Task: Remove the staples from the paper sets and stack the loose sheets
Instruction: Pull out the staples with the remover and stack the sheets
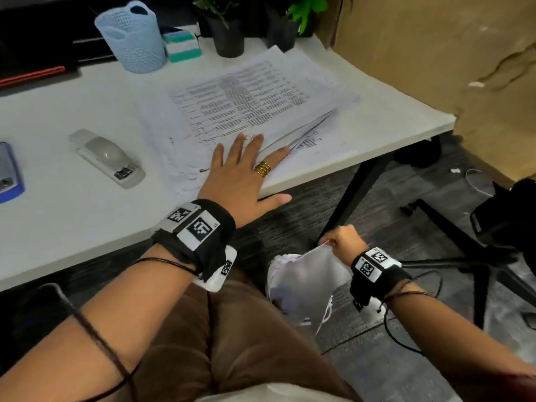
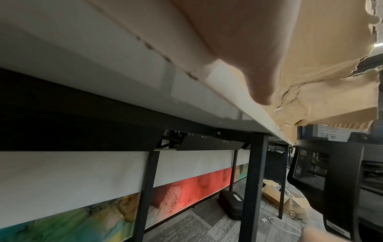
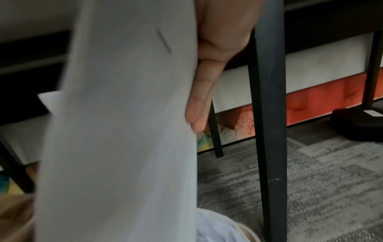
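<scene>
The stack (image 1: 255, 94) of printed sheets lies fanned on the white desk (image 1: 58, 204), near its front right edge. The left hand (image 1: 246, 172) lies flat on the stack's near edge, fingers spread and straight, thumb hanging past the desk's edge, a gold ring (image 1: 262, 169) on one finger. Below the desk's edge, over the lap, the right hand (image 1: 343, 237) pinches the top corner of a paper set (image 1: 307, 282), which droops from its fingers (image 3: 199, 106); a staple (image 3: 163, 41) shows in the sheet beside them. Left of the stack on the desk sits a grey stapler (image 1: 108, 156), and a blue one (image 1: 8, 172) farther left. Behind the stack stand a blue mesh cup (image 1: 132, 36), a striped eraser (image 1: 181, 46) and two potted plants (image 1: 226, 27).
</scene>
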